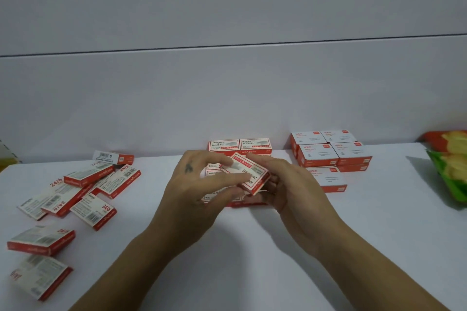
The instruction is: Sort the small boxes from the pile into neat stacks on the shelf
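Across the white shelf (252,247) a loose pile of boxes (83,189) sprawled at the left, with two neat stacks against the back wall: red-and-white boxes (240,145) at centre, another stack (331,153) to the right. Above the centre stack, left hand (199,192) and right hand (293,192) both held one tilted small box (246,175), each grip closed on it.

Both hands hold one red-white staple box (246,176) tilted above centre stack (238,145): L hand (192,184), R hand (295,189). Loose pile (83,192) at left, 2nd stack (328,151) at right, white shelf (227,247).
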Demonstrator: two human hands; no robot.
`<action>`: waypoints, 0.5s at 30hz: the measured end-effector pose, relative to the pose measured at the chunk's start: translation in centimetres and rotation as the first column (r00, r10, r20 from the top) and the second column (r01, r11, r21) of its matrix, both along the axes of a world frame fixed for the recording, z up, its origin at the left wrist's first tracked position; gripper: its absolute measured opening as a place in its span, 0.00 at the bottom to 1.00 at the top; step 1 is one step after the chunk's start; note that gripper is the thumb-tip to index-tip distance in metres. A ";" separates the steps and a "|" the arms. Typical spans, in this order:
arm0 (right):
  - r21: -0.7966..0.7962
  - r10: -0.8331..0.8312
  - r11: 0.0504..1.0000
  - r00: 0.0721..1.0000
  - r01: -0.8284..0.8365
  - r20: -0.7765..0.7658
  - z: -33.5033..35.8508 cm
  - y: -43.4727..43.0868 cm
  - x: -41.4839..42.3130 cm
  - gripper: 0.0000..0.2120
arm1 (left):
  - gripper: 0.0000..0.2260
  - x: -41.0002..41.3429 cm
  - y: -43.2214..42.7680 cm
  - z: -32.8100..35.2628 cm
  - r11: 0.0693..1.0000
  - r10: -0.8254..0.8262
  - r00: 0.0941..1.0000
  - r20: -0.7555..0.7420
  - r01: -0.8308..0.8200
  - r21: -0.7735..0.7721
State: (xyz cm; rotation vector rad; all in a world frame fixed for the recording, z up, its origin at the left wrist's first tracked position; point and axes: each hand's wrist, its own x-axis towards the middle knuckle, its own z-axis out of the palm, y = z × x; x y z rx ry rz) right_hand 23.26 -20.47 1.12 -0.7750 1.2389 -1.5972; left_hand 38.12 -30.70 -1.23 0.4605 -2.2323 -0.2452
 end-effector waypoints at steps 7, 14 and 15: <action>-0.014 0.002 1.000 0.998 -0.003 -0.066 0.2 0.2 0.0 0.17 | 0.24 0.1 0.3 0.6 0.916 0.053 0.994 -0.096 -0.010 0.401; 0.041 0.087 0.996 0.983 -0.081 -0.164 0.1 0.6 -0.5 0.28 | 0.12 0.0 0.7 1.2 0.802 -0.053 0.993 -0.108 0.107 0.587; 0.048 0.095 0.995 0.977 -0.088 -0.189 0.1 0.7 -0.5 0.30 | 0.12 0.0 0.7 1.2 0.795 -0.064 0.993 -0.104 0.114 0.596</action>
